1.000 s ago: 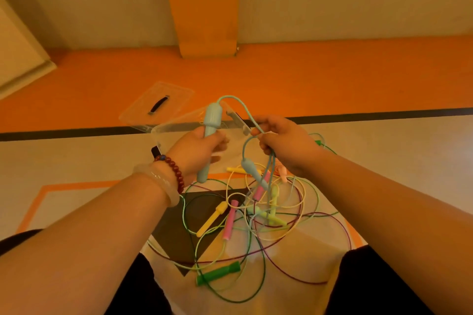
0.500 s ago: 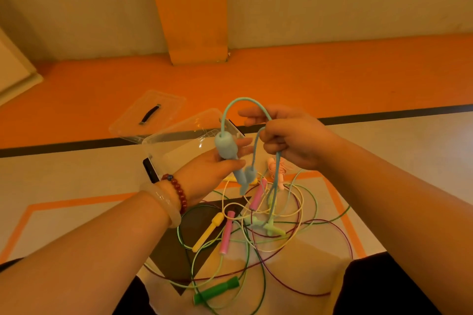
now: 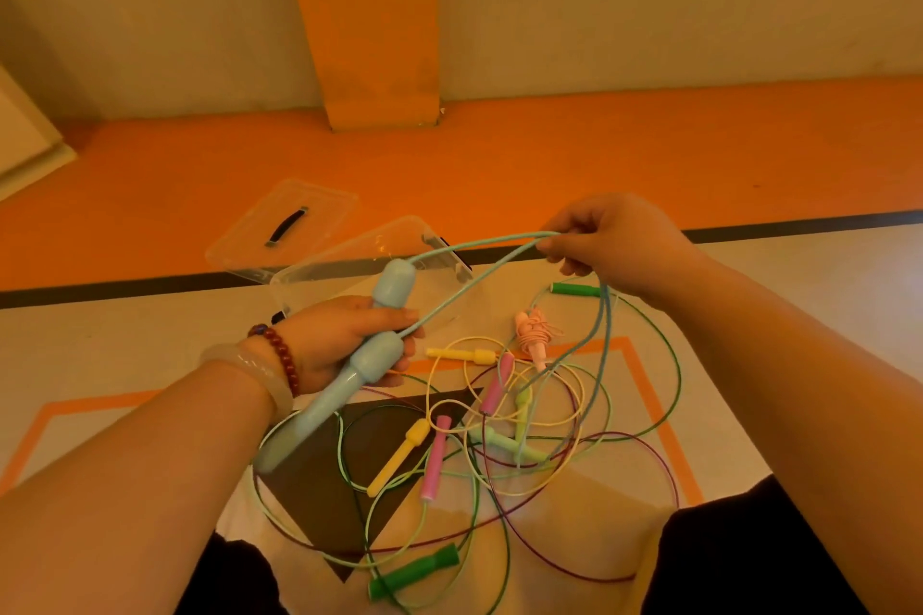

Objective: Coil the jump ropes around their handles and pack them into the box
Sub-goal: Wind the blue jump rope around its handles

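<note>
My left hand [image 3: 344, 340] grips both light blue handles [image 3: 364, 365] of one jump rope side by side, above the floor. Two strands of its blue cord [image 3: 479, 260] run up and right to my right hand [image 3: 609, 240], which pinches them and holds them taut; the rest of the cord hangs down from that hand. The clear plastic box [image 3: 319, 272] stands open on the floor just behind my left hand. Below lies a tangle of ropes with yellow [image 3: 399, 459], pink [image 3: 434, 459] and green [image 3: 414, 574] handles. A coiled pale pink rope [image 3: 534, 335] lies to the right.
The box's clear lid [image 3: 284, 225] with a black handle lies on the orange floor behind the box. Another green handle [image 3: 574, 289] lies under my right hand. A wall and an orange pillar [image 3: 369, 40] stand beyond. My dark-clothed knees frame the rope pile.
My right hand has moved out to the right, drawing the blue cord taut. My left hand has turned the two blue handles to lie slanted together.
</note>
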